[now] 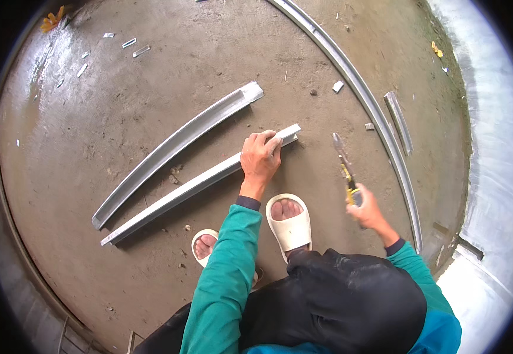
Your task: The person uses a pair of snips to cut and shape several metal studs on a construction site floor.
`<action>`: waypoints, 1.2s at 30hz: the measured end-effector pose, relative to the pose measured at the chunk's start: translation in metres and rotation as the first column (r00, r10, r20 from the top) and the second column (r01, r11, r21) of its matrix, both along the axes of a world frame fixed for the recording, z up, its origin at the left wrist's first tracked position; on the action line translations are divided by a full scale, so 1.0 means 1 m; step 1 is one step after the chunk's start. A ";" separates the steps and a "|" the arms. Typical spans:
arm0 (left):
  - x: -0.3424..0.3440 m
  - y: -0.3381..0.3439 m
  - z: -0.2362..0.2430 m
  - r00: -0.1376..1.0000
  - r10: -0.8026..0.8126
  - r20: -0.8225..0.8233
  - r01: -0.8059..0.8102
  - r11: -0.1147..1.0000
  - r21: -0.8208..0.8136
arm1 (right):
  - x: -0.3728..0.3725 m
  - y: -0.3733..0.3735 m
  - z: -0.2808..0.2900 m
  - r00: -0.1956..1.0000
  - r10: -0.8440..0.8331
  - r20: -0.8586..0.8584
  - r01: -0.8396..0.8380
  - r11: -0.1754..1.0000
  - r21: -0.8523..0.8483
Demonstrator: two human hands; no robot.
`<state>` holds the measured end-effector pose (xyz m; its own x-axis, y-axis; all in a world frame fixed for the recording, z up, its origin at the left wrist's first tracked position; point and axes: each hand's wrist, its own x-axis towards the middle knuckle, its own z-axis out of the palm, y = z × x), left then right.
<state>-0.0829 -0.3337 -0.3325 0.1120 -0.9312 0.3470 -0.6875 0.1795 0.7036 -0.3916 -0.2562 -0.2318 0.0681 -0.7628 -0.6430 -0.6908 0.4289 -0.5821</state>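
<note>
Left hand (260, 159) clamped over a straight silver metal channel (191, 187), right hand (365, 209) closed around a yellow-and-black-handled hand tool (345, 167)

The left hand is curled, its fingers over the top of the channel near the upper right end, with a short length showing past them. The right hand is wrapped round the tool's handles; the metal head points up and away, well apart from the channel. Blur hides how far apart its jaws stand.

The channel lies slantwise on the brown, dirt-smeared floor (168, 76), in front of 2 cream open-toed slippers (292, 230). Just beyond it lies a silver trough-shaped metal channel (177, 140), hollow side up, roughly alongside.

Farther right, a long grey metal rail (359, 88) arcs down the view, with 1 short grey metal channel piece (398, 123) beside it. A small white offcut (338, 86) lies near the rail's left side, and 3 slim pale metal scraps (129, 43) lie at the upper left.
</note>
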 end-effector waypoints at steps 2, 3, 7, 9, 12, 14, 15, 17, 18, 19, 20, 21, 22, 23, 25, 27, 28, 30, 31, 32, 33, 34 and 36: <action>-0.002 0.000 0.001 1.000 -0.004 -0.007 0.004 1.000 0.005 | 0.026 0.014 -0.008 0.996 -0.058 0.069 0.056 0.998 0.020; -0.001 0.001 0.000 1.000 0.001 -0.007 -0.001 1.000 -0.005 | 0.044 0.012 -0.004 0.992 -0.031 0.120 0.022 0.997 0.075; 0.001 0.003 0.000 1.000 -0.001 0.000 0.001 1.000 -0.015 | 0.079 0.019 -0.015 0.976 -0.027 0.215 0.007 0.996 0.091; -0.001 0.001 0.001 1.000 -0.009 0.003 0.009 1.000 -0.009 | 0.083 0.014 -0.019 0.983 0.006 0.181 -0.023 0.995 0.093; -0.001 0.001 0.001 1.000 -0.011 0.007 0.011 1.000 -0.002 | 0.090 0.005 -0.020 0.986 0.043 0.159 -0.060 0.993 0.104; 0.000 0.001 0.001 1.000 -0.007 0.010 0.007 1.000 0.000 | 0.093 0.000 -0.019 0.984 0.044 0.173 -0.065 0.992 0.112; 0.000 0.001 0.001 1.000 -0.009 0.005 0.009 1.000 -0.001 | 0.094 -0.002 -0.018 0.984 0.047 0.173 -0.066 0.992 0.106; 0.000 0.001 0.001 1.000 -0.011 -0.001 0.011 1.000 -0.002 | 0.095 -0.003 -0.018 0.984 0.048 0.170 -0.066 0.993 0.101; -0.001 0.002 0.001 1.000 -0.009 -0.002 0.009 1.000 0.002 | 0.095 -0.003 -0.019 0.984 0.063 0.165 -0.074 0.995 0.060; -0.001 0.002 0.001 1.000 -0.005 -0.002 0.005 1.000 0.006 | 0.096 -0.003 -0.019 0.984 0.079 0.159 -0.083 0.996 0.020; 0.000 0.002 0.001 1.000 -0.005 -0.002 0.005 1.000 0.008 | 0.097 -0.005 -0.019 0.984 0.079 0.159 -0.084 0.996 0.022; 0.000 0.002 0.001 1.000 -0.005 -0.009 0.006 1.000 0.006 | 0.097 -0.008 -0.017 0.986 0.092 0.142 -0.104 0.992 0.073; 0.001 0.002 0.001 1.000 -0.005 -0.014 0.006 1.000 0.005 | 0.098 -0.010 -0.016 0.986 0.107 0.127 -0.123 0.984 0.126; 0.002 0.002 0.000 1.000 -0.004 -0.014 0.004 1.000 0.008 | 0.100 -0.011 -0.014 0.986 0.108 0.128 -0.124 0.984 0.128; 0.002 0.002 0.000 1.000 -0.005 -0.017 0.005 1.000 0.007 | 0.102 -0.013 -0.012 0.987 0.122 0.102 -0.135 0.981 0.139; 0.001 0.002 0.001 1.000 -0.003 -0.020 0.004 1.000 0.010 | 0.100 -0.008 -0.019 0.988 0.136 0.068 -0.143 0.983 0.117; 0.001 0.001 0.001 1.000 -0.002 -0.023 0.003 1.000 0.011 | 0.100 -0.006 -0.021 0.988 0.150 0.035 -0.152 0.984 0.093; 0.001 0.000 0.002 1.000 -0.006 -0.030 0.007 1.000 0.021 | 0.099 -0.006 -0.023 0.988 0.151 0.039 -0.154 0.984 0.091; 0.001 0.000 0.002 0.999 -0.009 -0.036 0.010 0.999 0.031 | 0.100 -0.006 -0.024 0.987 0.155 0.045 -0.158 0.983 0.088; 0.001 0.000 0.002 0.999 -0.009 -0.035 0.010 0.999 0.034 | 0.101 -0.007 -0.024 0.987 0.154 0.046 -0.157 0.983 0.091; 0.002 0.000 0.002 0.999 -0.012 -0.039 0.013 0.999 0.035 | 0.102 -0.007 -0.022 0.987 0.153 0.046 -0.157 0.983 0.099; 0.001 -0.001 0.002 0.999 -0.014 -0.044 0.016 0.999 0.034 | 0.102 -0.008 -0.021 0.987 0.152 0.046 -0.156 0.982 0.106; 0.000 0.000 0.002 0.999 -0.015 -0.043 0.017 0.999 0.037 | 0.102 -0.009 -0.018 0.987 0.155 0.039 -0.159 0.981 0.112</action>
